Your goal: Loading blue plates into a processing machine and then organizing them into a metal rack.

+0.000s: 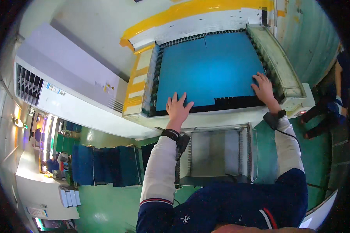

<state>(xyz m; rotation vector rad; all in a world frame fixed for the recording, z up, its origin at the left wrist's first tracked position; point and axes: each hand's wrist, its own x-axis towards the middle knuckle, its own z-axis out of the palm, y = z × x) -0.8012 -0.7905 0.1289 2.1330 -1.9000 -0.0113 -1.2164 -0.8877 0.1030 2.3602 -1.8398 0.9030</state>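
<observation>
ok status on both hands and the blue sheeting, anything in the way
Left hand open, near left corner of blue sheeting; right hand open, near right corner. Sheeting flat. Machine wall close beside right hand.

Shirt (237, 202), dark navy: 1 white mark (186, 220), red-and-white stripes (269, 218). Pale sleeves (159, 171), 2. Black wrist straps (170, 134), 2, with dark modules (182, 146). Thin dark cable (289, 134), right sleeve. Left hand (178, 111), right hand (264, 90): bare.
</observation>
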